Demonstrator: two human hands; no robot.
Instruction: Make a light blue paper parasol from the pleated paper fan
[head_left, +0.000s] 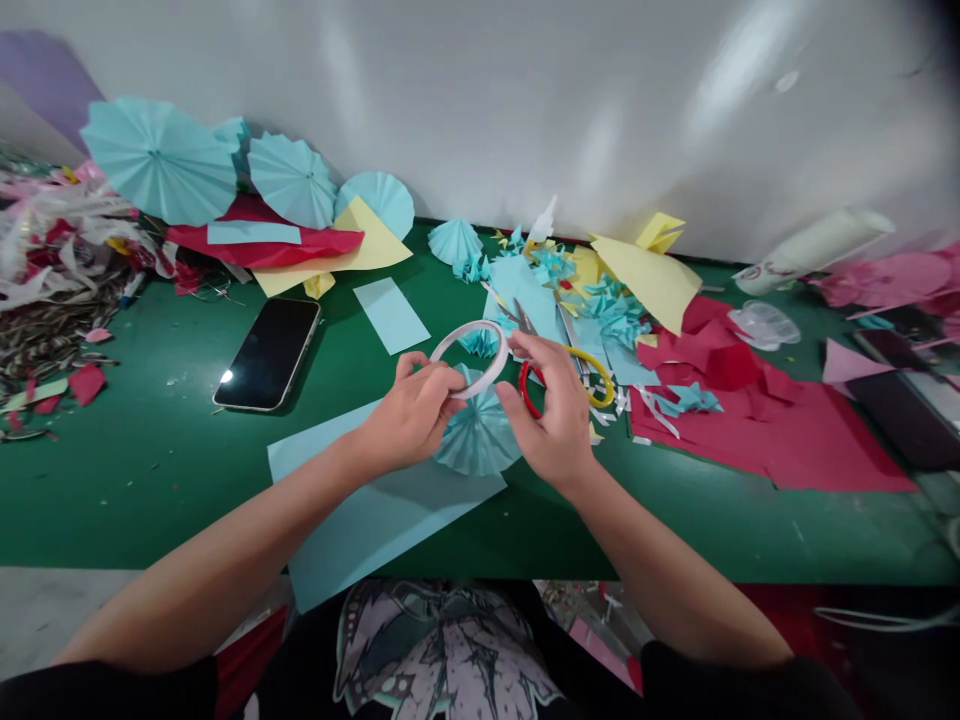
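My left hand [415, 412] is closed on the lower left of a white tape roll [489, 372], held up above the table. My right hand [553, 408] is at the roll's right side, fingers curved and apart, thumb near its edge; whether a fingertip touches the roll is hard to tell. Beneath the roll lies a pleated light-blue paper fan [480, 435], partly on a large light-blue sheet [375, 530]. Scissors with red and yellow handles [600, 378] lie just behind my right hand, partly hidden by it.
A black phone [268, 355] lies at the left on the green table [187, 480]. Blue pleated rosettes [159, 160] lean against the back wall. Red paper [787, 440] spreads at the right, beside yellow sheets [652, 280] and blue scraps. String and scraps [60, 260] are piled far left.
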